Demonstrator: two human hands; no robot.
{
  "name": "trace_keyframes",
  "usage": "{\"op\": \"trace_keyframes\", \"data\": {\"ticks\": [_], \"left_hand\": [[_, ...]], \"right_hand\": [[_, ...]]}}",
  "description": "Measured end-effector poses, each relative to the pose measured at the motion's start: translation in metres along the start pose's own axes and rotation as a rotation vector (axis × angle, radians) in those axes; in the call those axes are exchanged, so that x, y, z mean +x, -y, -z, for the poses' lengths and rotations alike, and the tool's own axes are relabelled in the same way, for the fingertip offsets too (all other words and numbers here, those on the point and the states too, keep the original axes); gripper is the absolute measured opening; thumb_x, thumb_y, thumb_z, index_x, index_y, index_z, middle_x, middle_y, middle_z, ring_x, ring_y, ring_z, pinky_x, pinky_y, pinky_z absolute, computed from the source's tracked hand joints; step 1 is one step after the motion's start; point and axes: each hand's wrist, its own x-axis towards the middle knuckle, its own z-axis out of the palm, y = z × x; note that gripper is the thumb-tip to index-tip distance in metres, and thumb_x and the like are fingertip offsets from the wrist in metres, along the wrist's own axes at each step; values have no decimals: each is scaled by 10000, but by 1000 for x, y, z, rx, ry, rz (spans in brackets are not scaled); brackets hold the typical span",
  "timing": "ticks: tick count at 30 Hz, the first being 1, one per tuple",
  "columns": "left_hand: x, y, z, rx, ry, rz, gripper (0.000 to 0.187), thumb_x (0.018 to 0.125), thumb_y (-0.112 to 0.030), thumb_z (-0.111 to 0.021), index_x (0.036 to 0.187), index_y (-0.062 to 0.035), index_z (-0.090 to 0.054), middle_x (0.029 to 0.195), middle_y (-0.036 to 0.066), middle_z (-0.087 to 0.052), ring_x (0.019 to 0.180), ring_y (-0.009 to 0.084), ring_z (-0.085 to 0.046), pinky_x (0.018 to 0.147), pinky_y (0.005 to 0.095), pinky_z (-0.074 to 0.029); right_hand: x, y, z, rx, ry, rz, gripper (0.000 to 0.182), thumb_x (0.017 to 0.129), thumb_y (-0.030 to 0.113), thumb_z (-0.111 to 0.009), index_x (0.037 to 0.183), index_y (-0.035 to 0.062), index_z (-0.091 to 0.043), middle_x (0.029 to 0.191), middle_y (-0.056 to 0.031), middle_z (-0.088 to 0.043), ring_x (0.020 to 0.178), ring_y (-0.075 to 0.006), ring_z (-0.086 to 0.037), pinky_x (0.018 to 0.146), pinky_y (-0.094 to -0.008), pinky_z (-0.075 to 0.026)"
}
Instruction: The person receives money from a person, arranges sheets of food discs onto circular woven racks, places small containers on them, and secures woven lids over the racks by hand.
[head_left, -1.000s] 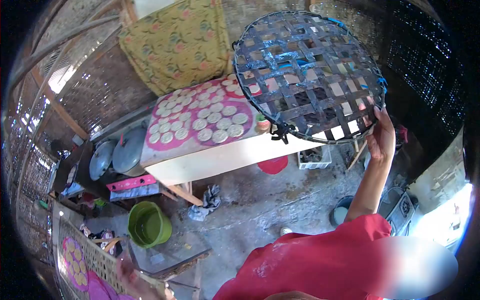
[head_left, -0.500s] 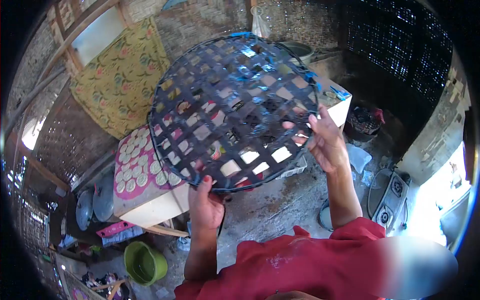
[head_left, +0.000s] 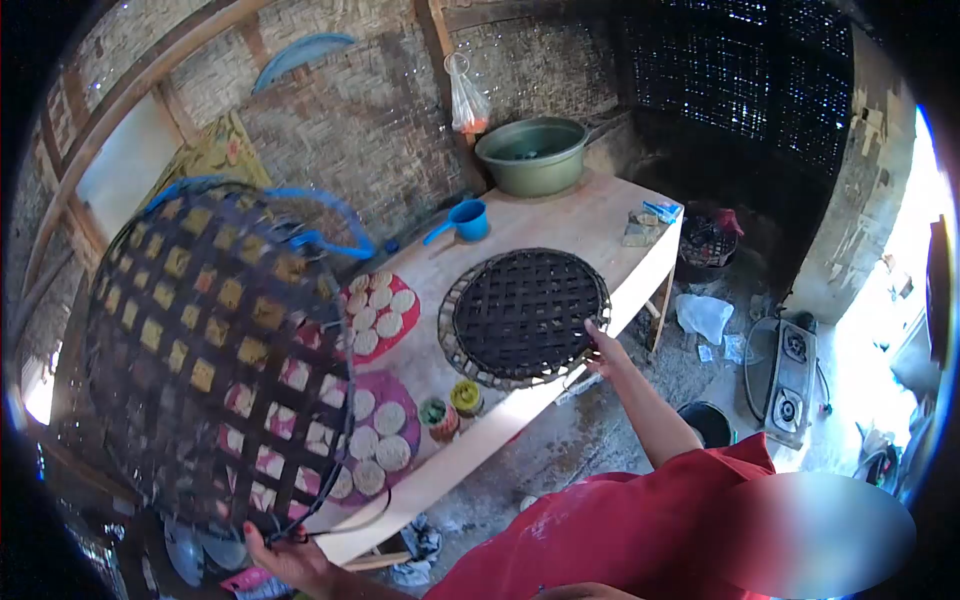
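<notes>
At the lower left, my left hand grips the rim of a large round woven tray with dark open slats, tilted up over the left part of the table. My right hand touches the near right rim of a smaller dark woven tray lying on the wooden table; its fingers are partly hidden by the rim. Pale round discs lie on a red mat and a pink mat, partly seen through the slats of the raised tray.
Behind the trays stand a green basin and a blue dipper. Two small jars, green and yellow, are near the table's front edge. A two-burner stove and a plastic bag lie on the floor at right.
The large tray has moved left in my left hand, and my right hand has let go of it and reached the smaller tray. The view has shifted, showing more of the table.
</notes>
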Motion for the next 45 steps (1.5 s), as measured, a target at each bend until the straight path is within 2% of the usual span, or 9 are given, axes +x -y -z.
{"op": "trace_keyframes", "data": {"ticks": [3,8,11,17,22,25,31,41,45], "left_hand": [[31,8,-3,-18,123,-42,331,866,-210,-515,1138,-25,-544,1073,123,-606,957,280,-584,825,409,-474],[98,85,46,394,201,-440,324,904,-287,-517,1184,-127,-545,1078,64,-567,539,117,-451,475,241,-396],[85,84,1,24,-34,-13,329,899,-274,-512,1195,-134,-542,1102,66,-565,559,108,-470,461,232,-391],[41,101,-51,-40,198,138,557,788,-328,-657,1218,-31,-465,1057,96,-579,779,125,-611,497,239,-504],[-6,172,-122,332,501,-630,634,810,-240,-649,1337,-52,-351,1175,135,-515,957,255,-589,747,339,-536],[-54,177,-229,-294,95,304,480,860,-196,-552,1306,-82,-413,992,87,-613,769,197,-641,515,309,-546],[-108,303,-261,-41,375,576,192,864,-213,-554,1028,-114,-552,891,19,-636,617,128,-588,396,259,-412],[-167,483,-195,93,241,791,212,890,-138,-493,1098,-94,-501,895,45,-605,647,134,-572,438,266,-471],[-168,485,-182,186,162,886,245,949,-230,-444,1143,-86,-485,1010,80,-616,707,169,-595,531,296,-530]], "right_hand": [[-8,14,-28,320,134,110,252,812,127,-634,1022,18,-546,951,-118,-617,787,-230,-626,705,-370,-548],[-1,47,-35,366,96,321,154,784,56,-561,912,-31,-560,831,-114,-638,749,-238,-641,733,-345,-553],[-6,89,-28,418,30,313,216,759,59,-583,961,-10,-557,915,-123,-620,798,-262,-619,787,-381,-532],[38,206,46,498,48,497,196,797,84,-575,970,-7,-588,948,-140,-649,883,-272,-634,829,-401,-531],[105,272,70,497,-93,634,122,768,74,-604,880,25,-600,847,-83,-628,722,-221,-619,626,-329,-537],[154,288,86,495,-166,657,70,763,70,-624,815,24,-614,810,-60,-616,626,-173,-587,487,-276,-484],[208,258,135,463,-33,438,172,868,107,-572,1026,38,-572,1001,-72,-601,865,-197,-569,790,-327,-481],[125,257,142,183,48,288,575,856,478,-579,1197,30,-461,1016,-109,-521,903,-265,-567,813,-391,-488],[100,237,133,201,-110,298,468,873,488,-550,1032,59,-452,874,-80,-536,704,-204,-581,662,-315,-499]]}}
